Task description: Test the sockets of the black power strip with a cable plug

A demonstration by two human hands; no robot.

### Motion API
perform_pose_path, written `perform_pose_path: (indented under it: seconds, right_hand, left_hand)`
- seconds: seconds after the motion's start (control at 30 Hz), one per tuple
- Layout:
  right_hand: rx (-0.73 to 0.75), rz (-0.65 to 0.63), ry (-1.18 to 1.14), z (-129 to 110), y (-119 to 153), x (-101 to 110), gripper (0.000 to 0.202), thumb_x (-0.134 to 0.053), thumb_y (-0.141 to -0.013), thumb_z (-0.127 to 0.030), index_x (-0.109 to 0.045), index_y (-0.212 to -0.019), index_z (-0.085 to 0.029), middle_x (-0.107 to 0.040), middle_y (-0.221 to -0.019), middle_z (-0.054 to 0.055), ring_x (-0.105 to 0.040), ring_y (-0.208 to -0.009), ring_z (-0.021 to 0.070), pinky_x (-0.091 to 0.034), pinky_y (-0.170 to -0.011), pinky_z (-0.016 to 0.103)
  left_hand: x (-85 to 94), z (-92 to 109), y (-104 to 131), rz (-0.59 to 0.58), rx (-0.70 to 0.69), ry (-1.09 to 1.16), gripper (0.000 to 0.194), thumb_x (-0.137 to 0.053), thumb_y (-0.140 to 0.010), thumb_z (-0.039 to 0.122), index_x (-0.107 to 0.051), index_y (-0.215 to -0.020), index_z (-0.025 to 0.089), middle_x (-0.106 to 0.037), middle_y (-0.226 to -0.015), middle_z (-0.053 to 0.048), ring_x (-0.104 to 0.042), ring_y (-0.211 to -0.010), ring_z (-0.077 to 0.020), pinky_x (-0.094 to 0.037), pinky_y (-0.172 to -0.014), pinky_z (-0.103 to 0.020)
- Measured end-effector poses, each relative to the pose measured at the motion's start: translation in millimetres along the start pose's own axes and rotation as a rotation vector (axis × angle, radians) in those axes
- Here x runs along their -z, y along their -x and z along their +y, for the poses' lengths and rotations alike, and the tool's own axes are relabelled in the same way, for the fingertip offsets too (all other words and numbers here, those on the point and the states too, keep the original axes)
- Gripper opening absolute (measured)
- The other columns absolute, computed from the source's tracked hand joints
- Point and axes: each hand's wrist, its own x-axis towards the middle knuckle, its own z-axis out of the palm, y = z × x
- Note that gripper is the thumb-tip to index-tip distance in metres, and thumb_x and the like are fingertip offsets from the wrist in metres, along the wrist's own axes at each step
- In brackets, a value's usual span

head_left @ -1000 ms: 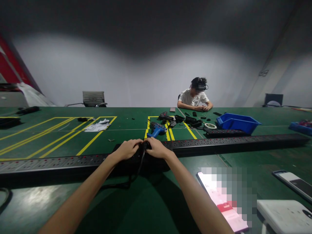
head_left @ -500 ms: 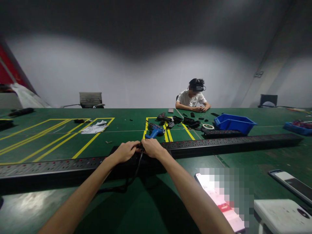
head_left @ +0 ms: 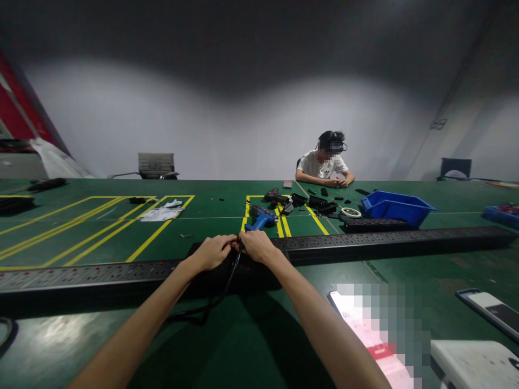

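Observation:
My left hand (head_left: 211,253) and my right hand (head_left: 258,246) meet over the middle of a long black power strip (head_left: 348,244). Both have their fingers closed around the upper end of a black cable (head_left: 232,278). The cable drops from between them and loops back over the green table. Exactly what the fingertips pinch is hidden. Beneath my hands lies a dark part of the strip, in shadow. Just beyond my right hand rests a blue cordless drill (head_left: 260,217).
Farther back lie a second drill (head_left: 276,196), black plastic pieces, a tape roll (head_left: 351,212) and a blue bin (head_left: 399,208). A co-worker (head_left: 324,165) sits across the table. White gloves (head_left: 162,212) lie left; phones (head_left: 490,310) and a white device (head_left: 478,362) are near right.
The whole view has shifted slightly, so things appear a little farther right. My hands stay together at the cable with almost the same grip.

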Motion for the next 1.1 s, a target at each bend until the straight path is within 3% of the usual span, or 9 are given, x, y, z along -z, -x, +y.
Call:
perform_pose_path:
  seconds: [0.2, 0.57, 0.83, 1.0, 1.1]
  right_hand:
    - [0.014, 0.015, 0.03, -2, 3, -4, 0.032, -0.041, -0.097, -0.043, -0.056, -0.101, -0.016, -0.067, -0.099, 0.013, -0.067, -0.087, 0.026, -0.048, -0.071, 0.032]
    - [-0.03, -0.016, 0.058, -4, 6, 3, 0.024, -0.058, -0.088, -0.035, -0.056, -0.106, -0.019, -0.067, -0.104, 0.01, -0.065, -0.094, 0.0255, -0.046, -0.075, 0.03]
    - [-0.048, -0.007, 0.035, -7, 8, 7, 0.023, -0.056, -0.09, -0.035, -0.057, -0.106, -0.018, -0.066, -0.106, 0.011, -0.065, -0.095, 0.0246, -0.044, -0.076, 0.029]
    - [-0.035, 0.013, 0.018, -4, 7, 4, 0.02, -0.055, -0.091, -0.034, -0.057, -0.103, -0.018, -0.066, -0.104, 0.011, -0.064, -0.092, 0.0234, -0.043, -0.074, 0.028]
    - [-0.012, 0.091, -0.011, -4, 10, 1, 0.021, -0.052, -0.094, -0.035, -0.055, -0.101, -0.016, -0.065, -0.103, 0.012, -0.063, -0.091, 0.022, -0.042, -0.073, 0.027]
  left_hand:
    - [-2.4, -1, -1, -0.008, 0.002, -0.01, 0.034, -0.036, -0.091, 0.028, -0.059, -0.116, 0.029, -0.069, -0.113, -0.003, -0.063, -0.105, -0.0211, -0.042, -0.09, -0.032]
    - [-0.1, 0, 1, 0.002, -0.002, -0.022, 0.031, -0.034, -0.092, 0.028, -0.059, -0.109, 0.029, -0.069, -0.107, -0.003, -0.063, -0.099, -0.0219, -0.042, -0.085, -0.032]
    - [0.2, 0, 1, 0.0, 0.005, -0.008, 0.031, -0.035, -0.091, 0.028, -0.059, -0.11, 0.03, -0.069, -0.108, -0.003, -0.063, -0.1, -0.0218, -0.041, -0.085, -0.031]
    - [0.1, 0, 2, 0.012, 0.009, -0.004, 0.033, -0.035, -0.091, 0.03, -0.058, -0.115, 0.03, -0.068, -0.112, -0.003, -0.063, -0.102, -0.0225, -0.041, -0.086, -0.032]
    - [0.5, -2, 3, 0.012, -0.002, 0.001, 0.035, -0.035, -0.092, 0.031, -0.058, -0.118, 0.031, -0.068, -0.115, -0.003, -0.062, -0.104, -0.0233, -0.042, -0.086, -0.033]
